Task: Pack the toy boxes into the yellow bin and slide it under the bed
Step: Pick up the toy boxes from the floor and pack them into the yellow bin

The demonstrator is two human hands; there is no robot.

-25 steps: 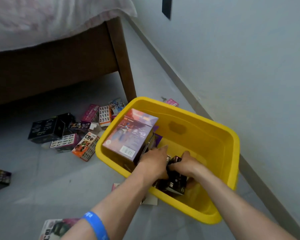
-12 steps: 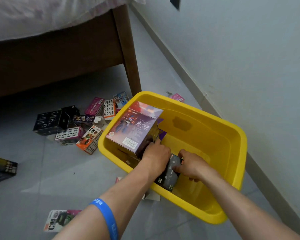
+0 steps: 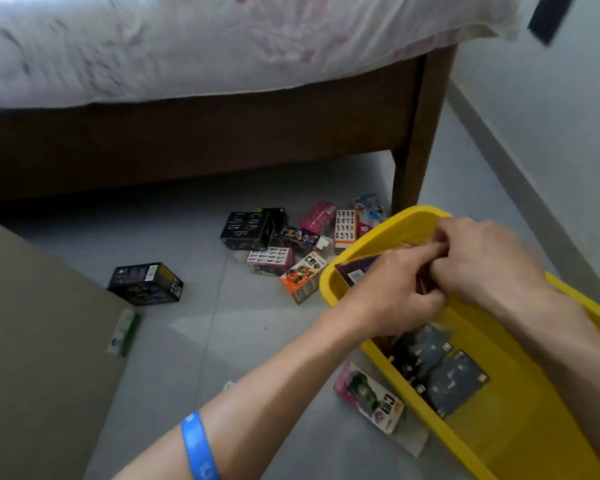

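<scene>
Head view, hands [image 3: 444, 275] over yellow bin [image 3: 361, 244], grip unclear

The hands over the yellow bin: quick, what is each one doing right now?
Left hand: fingers curled, pinching something; what, cannot be told.
Right hand: fingers curled against the left; whether it holds anything cannot be told.

I see both hands, left hand [image 3: 392, 299] and right hand [image 3: 489, 261], fingers curled together above the yellow bin [image 3: 336, 282]; toy boxes [image 3: 284, 247] lie scattered on the floor [image 3: 194, 341] beside the bed [image 3: 222, 133].

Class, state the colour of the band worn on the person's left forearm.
The band is bright blue with faint lighter markings, seen in the head view.
</scene>
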